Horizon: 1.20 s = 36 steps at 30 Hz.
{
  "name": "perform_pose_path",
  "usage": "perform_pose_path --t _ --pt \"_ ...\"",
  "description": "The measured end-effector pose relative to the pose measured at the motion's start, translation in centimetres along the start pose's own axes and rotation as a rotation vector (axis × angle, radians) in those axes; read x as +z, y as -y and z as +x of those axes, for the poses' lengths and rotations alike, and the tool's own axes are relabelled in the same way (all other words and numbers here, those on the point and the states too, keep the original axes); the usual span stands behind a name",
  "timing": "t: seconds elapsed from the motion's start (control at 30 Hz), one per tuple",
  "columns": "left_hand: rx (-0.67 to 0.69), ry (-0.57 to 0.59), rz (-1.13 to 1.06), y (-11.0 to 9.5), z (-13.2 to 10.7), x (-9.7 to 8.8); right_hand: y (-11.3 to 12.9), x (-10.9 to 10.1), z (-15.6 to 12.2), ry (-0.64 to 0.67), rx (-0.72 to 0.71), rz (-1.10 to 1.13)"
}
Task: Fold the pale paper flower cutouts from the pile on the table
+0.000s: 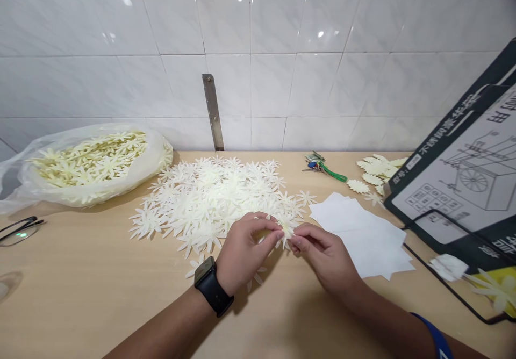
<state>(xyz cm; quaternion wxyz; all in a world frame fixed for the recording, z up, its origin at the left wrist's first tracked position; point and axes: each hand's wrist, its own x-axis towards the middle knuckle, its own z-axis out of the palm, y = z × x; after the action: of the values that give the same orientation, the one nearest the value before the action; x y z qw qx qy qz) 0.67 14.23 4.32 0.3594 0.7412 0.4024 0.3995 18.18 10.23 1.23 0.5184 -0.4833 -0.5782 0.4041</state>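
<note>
My left hand [244, 249], with a black smartwatch on the wrist, and my right hand [322, 251] meet at the near edge of a wide pile of white paper flowers [209, 200]. Both hands pinch one white paper flower [285, 227] between their fingertips, just above the wooden table [80, 278]. A few loose flowers lie under my left hand.
A clear plastic bag of cream flowers [86, 160] sits at the far left. White paper sheets [363, 235] lie right of my hands. Keys with a green strap [322, 166], cream leaf cutouts [377, 173], a dark printed bag [463, 181] and glasses [18, 229] are also there.
</note>
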Motion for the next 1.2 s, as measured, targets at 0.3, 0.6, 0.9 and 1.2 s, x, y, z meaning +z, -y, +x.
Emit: perform_pose_path --t 0.3,0.6,0.9,1.2 --pt "-0.047 -0.349 0.132 1.1 1.9 -3.2 0.2 -0.1 0.3 -0.057 0.040 -0.010" --pt "0.176 -0.342 0.311 1.4 1.5 -3.0 0.0 -0.2 0.4 -0.098 0.098 0.000" --pt "0.021 0.026 0.046 0.0 -0.1 0.0 0.7 0.2 0.1 -0.062 0.048 -0.047" --pt "0.017 0.054 0.014 -0.3 -0.1 0.1 0.5 0.1 0.2 -0.065 0.050 -0.069"
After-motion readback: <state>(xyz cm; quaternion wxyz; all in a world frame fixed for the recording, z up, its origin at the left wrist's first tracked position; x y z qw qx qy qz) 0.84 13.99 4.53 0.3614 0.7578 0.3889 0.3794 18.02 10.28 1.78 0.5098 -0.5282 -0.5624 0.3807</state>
